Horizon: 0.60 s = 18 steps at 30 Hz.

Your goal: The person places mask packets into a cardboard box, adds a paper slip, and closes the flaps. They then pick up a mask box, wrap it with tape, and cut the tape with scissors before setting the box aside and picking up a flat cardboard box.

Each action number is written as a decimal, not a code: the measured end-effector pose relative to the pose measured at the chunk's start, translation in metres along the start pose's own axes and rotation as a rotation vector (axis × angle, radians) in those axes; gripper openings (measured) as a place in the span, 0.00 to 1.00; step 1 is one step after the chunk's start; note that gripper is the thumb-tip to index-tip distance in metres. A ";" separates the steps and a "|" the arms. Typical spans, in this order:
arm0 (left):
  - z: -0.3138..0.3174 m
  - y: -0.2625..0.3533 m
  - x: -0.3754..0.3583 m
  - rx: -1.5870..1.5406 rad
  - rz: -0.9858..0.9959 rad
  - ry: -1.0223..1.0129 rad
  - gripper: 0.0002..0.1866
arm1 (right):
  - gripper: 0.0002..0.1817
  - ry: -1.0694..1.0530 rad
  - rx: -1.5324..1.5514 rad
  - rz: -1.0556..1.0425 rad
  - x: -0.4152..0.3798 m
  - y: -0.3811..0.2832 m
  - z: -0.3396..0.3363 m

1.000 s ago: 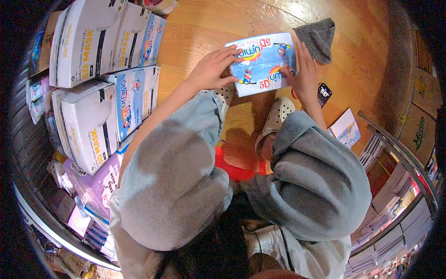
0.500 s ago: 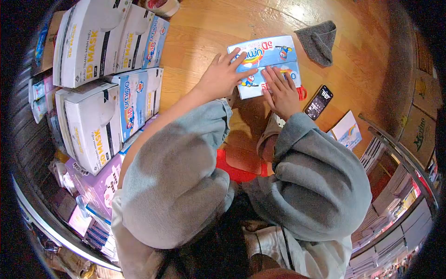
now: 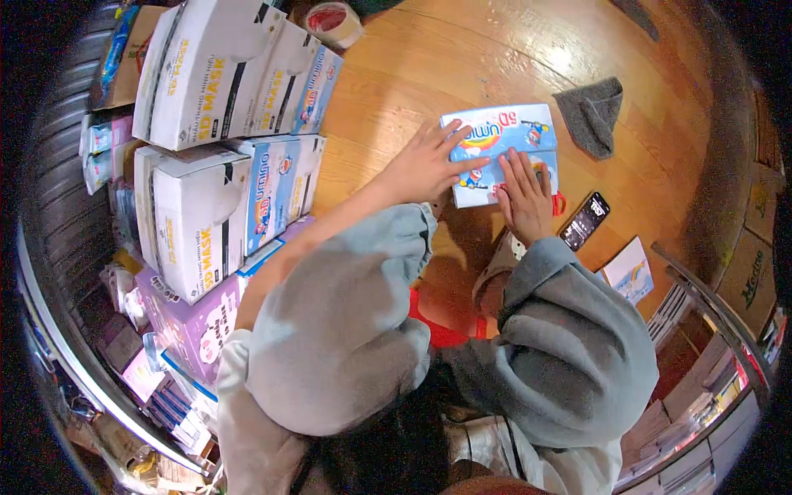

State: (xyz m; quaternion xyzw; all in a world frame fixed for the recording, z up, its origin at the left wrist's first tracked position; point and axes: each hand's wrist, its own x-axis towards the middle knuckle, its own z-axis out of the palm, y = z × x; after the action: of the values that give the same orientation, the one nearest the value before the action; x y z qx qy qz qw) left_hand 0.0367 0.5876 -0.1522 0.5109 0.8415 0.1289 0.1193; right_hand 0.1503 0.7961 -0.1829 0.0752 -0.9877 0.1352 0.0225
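Observation:
On the wooden floor in front of me is a light blue and white Umino 5D carton (image 3: 516, 132), with two printed panels meeting at a line across its middle. My left hand (image 3: 433, 161) rests on the carton's left side, fingers spread. Flat on its lower panel lies my right hand (image 3: 526, 198), fingers stretched out and close to that line. Neither hand is wrapped around the carton. A red looped handle (image 3: 560, 203) pokes out beside my right hand, the rest of it hidden. The carton's underside is out of sight.
Stacked 5D Mask boxes (image 3: 194, 227) and a purple carton (image 3: 194, 318) stand at my left. A tape roll (image 3: 334, 25) is at the top. To the right lie a grey knitted cloth (image 3: 592, 115), a phone (image 3: 585, 221) and a printed card (image 3: 629, 271) by a metal rail (image 3: 714, 305).
The whole scene has shifted right and down as my head moved. Both hands stay on the carton in nearly the same places, with the right fingers slightly nearer the middle line.

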 end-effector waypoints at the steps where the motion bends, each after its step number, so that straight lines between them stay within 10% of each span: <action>1: 0.000 -0.005 0.002 -0.050 0.060 0.118 0.22 | 0.29 0.001 0.025 0.010 0.004 0.000 -0.002; 13: 0.025 -0.265 0.069 0.497 -0.685 0.661 0.25 | 0.29 -0.063 0.008 0.031 0.006 0.002 0.002; 18: -0.009 -0.249 0.059 -0.063 -0.913 0.462 0.20 | 0.29 -0.059 0.035 0.022 0.006 0.003 0.002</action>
State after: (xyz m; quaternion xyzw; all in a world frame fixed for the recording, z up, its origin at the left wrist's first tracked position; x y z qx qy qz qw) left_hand -0.1998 0.5288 -0.2322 0.0457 0.9790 0.1985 -0.0101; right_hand 0.1440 0.7980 -0.1850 0.0689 -0.9862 0.1502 -0.0091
